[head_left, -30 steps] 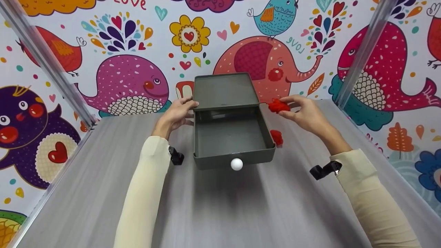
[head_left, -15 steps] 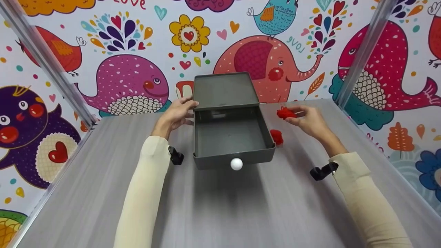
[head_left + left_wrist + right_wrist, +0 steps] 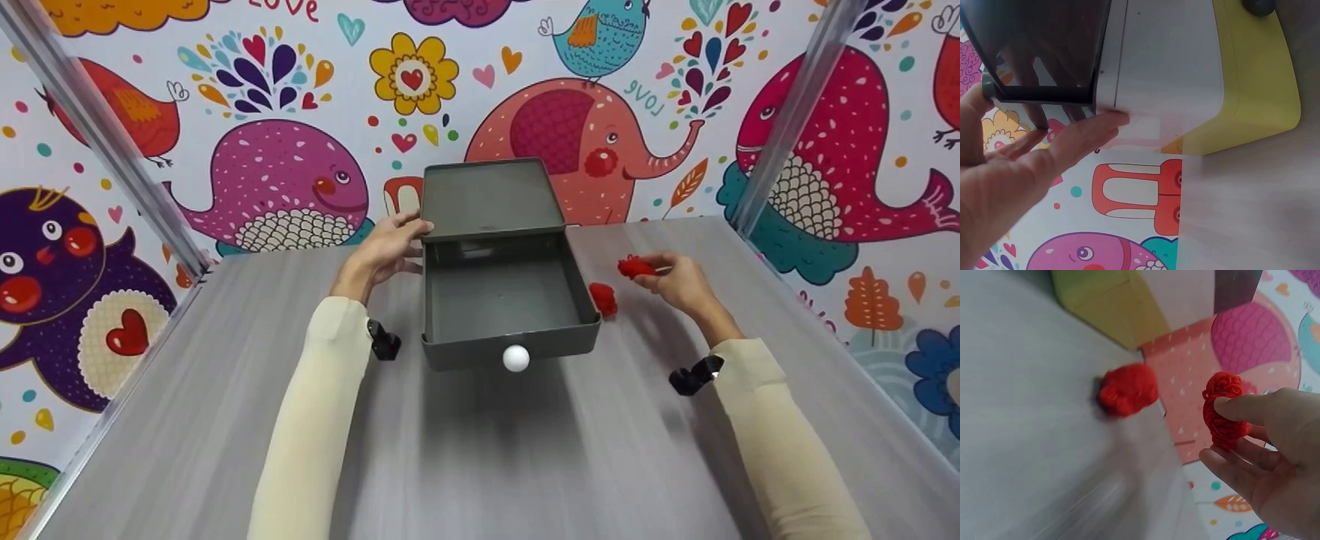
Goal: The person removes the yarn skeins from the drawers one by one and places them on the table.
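Note:
A small drawer cabinet (image 3: 491, 199) stands mid-table, its grey top drawer (image 3: 510, 349) pulled out toward me, with a white knob (image 3: 516, 358) on the front. My left hand (image 3: 384, 251) rests against the cabinet's upper left side. In the left wrist view its thumb touches the top rim while the straight fingers (image 3: 1092, 129) lie along the side. To the cabinet's right, my right hand (image 3: 681, 283) pinches a red yarn bundle (image 3: 1223, 413) between thumb and fingers, above the table. Another red yarn bundle (image 3: 603, 298) lies on the table beside the drawer, partly hidden by it.
The cabinet's lower part is yellow (image 3: 1258, 84), with a dark knob (image 3: 1258, 5). Printed cartoon walls (image 3: 300, 165) enclose the grey table (image 3: 247, 375) at the back and sides. Metal posts (image 3: 787, 120) stand in the corners.
My right hand has moved away from the cabinet's top right corner, rightward and lower toward me, carrying the yarn bundle. The left hand, drawer and other bundle stay put.

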Demonstrator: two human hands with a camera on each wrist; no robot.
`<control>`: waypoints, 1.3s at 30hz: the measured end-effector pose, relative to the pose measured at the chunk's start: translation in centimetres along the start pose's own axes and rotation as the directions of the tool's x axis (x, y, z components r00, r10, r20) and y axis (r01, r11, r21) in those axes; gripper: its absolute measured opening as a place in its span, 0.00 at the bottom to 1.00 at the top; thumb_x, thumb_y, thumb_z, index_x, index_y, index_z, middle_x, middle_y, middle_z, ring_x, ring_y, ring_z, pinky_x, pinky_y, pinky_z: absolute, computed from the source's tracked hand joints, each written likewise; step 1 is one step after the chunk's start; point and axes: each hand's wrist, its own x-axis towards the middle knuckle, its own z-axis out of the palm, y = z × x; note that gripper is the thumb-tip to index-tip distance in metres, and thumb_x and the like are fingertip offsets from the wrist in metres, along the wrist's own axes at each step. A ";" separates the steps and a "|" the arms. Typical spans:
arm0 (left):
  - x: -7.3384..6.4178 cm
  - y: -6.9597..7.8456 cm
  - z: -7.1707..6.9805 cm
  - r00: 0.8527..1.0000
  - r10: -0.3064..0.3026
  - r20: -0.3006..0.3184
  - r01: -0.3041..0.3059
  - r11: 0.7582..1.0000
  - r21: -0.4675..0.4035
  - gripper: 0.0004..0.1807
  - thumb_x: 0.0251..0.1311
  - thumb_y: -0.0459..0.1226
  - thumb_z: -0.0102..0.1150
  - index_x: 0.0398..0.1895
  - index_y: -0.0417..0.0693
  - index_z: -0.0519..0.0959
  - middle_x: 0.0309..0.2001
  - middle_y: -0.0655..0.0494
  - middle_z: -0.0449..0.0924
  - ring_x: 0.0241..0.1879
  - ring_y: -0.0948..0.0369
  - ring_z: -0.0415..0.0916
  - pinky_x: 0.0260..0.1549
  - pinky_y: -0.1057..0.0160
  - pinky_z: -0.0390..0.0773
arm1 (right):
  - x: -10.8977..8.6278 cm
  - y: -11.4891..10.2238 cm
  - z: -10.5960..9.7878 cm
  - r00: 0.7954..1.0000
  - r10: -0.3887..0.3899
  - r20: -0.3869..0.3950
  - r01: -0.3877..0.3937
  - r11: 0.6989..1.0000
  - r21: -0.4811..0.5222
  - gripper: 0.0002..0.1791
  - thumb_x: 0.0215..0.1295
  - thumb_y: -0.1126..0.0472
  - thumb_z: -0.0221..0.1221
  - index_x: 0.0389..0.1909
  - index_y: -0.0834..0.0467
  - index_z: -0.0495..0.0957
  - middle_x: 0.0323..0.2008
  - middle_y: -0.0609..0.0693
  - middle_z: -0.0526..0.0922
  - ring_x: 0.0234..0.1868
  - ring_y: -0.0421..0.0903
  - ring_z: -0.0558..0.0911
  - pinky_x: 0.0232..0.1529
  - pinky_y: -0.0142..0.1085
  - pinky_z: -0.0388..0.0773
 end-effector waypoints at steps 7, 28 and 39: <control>-0.1 -0.1 -0.1 1.000 0.005 -0.002 -0.005 1.000 -0.004 0.40 0.73 0.41 0.48 0.82 0.48 0.42 0.78 0.41 0.53 0.70 0.37 0.65 0.64 0.37 0.72 | 0.6 2.0 0.8 0.999 0.035 0.000 -0.035 0.999 -0.033 0.26 0.72 0.62 0.58 0.68 0.64 0.68 0.64 0.66 0.70 0.62 0.61 0.70 0.69 0.52 0.72; 0.0 0.0 0.1 1.000 -0.005 0.007 0.005 1.000 0.003 0.40 0.73 0.41 0.49 0.82 0.48 0.42 0.79 0.41 0.51 0.73 0.36 0.60 0.64 0.37 0.71 | 1.4 4.2 1.9 0.997 0.057 0.060 -0.048 0.988 -0.144 0.26 0.71 0.65 0.57 0.67 0.69 0.67 0.64 0.70 0.70 0.59 0.60 0.70 0.69 0.52 0.70; 0.0 0.0 0.0 1.000 0.004 0.010 -0.004 1.000 -0.005 0.41 0.73 0.42 0.48 0.82 0.47 0.41 0.78 0.41 0.53 0.70 0.38 0.65 0.63 0.37 0.73 | 1.0 3.6 1.4 0.994 0.054 0.099 -0.039 0.988 -0.148 0.30 0.71 0.65 0.57 0.71 0.68 0.63 0.67 0.71 0.65 0.61 0.62 0.69 0.69 0.52 0.71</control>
